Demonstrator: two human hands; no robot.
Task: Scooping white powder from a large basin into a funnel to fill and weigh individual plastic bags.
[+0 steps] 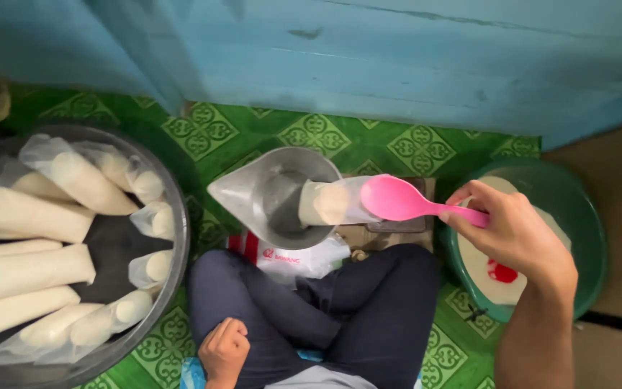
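Pink spoon in right hand, above bagged metal scoop, beside green basin.

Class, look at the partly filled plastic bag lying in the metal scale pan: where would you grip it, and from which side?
Probably grip the plastic bag at its empty, clear mouth end, approaching from the right. That end overhangs the metal pan rim toward the right hand holding the pink spoon; the filled end lies inside the pan.
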